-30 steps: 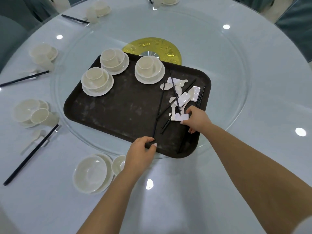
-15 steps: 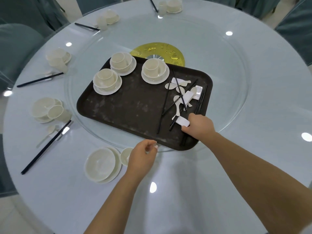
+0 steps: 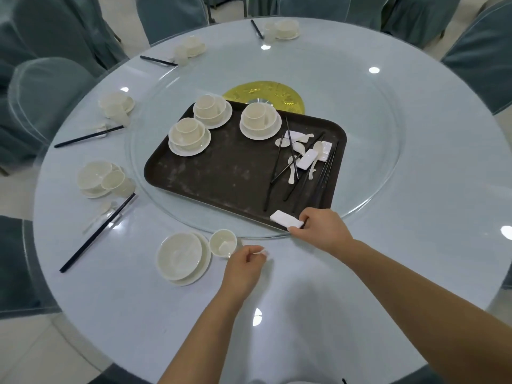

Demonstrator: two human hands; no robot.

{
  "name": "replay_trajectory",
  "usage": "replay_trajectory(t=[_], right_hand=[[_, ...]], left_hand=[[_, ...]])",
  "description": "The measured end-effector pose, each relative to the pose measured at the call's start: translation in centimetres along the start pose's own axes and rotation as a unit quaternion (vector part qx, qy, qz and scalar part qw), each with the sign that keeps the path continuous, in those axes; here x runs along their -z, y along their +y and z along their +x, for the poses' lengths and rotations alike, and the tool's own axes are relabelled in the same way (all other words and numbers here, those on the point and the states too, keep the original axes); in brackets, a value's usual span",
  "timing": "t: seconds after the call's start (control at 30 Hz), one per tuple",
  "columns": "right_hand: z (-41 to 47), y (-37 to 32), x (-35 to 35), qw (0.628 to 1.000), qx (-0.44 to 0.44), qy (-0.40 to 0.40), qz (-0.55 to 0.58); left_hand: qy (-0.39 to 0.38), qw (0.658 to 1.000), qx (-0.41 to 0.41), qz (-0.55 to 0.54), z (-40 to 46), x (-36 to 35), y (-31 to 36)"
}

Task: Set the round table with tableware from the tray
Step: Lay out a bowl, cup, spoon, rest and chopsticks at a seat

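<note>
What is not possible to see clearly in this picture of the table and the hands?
- Head view: the palm side of the right hand is turned away, so how far its fingers wrap the white rest is hidden.
- Head view: whether the curled left hand holds anything is unclear; its fingers hide it.
- Head view: the far setting is too small and blurred for detail.

Right hand [image 3: 322,231] covers the white rest's [image 3: 285,219] near end; left fingertips curl under.
</note>
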State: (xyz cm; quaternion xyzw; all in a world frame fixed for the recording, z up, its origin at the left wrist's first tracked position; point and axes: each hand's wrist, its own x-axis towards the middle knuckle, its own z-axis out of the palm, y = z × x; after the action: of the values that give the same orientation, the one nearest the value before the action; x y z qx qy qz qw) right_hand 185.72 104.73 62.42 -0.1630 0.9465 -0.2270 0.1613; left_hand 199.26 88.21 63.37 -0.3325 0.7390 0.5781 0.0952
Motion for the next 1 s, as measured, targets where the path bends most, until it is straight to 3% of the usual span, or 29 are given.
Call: replay_trajectory(t=[0.23, 0.43, 0.53, 0.67, 1.0], right_hand=[[-4.6, -3.7, -2.3, 0.991, 0.1, -0.088, 0.021], [-7.8, -4.8, -6.1, 0.977, 0.117, -0.176, 0.019], [-8.7, -5.2, -7.7, 0.97, 0.038, -0.199, 0.136], [-9.4, -6.4, -9.3, 0.908, -0.107, -0.233, 0.33], [-7.4, -9.2, -12.0, 0.87, -0.26, -0.127, 0.399]], left_hand=[[0.035, 0.973, 0.144, -0.179, -1.6, 0.9, -1.6], [0.057, 0.953, 0.15, -0.257, -3.6, 2.5, -5.7], [0.072, 0.942, 0.172, -0.278, -4.2, 2.9, -7.2], [0.085, 0.933, 0.187, -0.296, -4.2, 3.3, -8.4], [0.08, 0.959, 0.153, -0.225, -1.5, 5.8, -8.9]])
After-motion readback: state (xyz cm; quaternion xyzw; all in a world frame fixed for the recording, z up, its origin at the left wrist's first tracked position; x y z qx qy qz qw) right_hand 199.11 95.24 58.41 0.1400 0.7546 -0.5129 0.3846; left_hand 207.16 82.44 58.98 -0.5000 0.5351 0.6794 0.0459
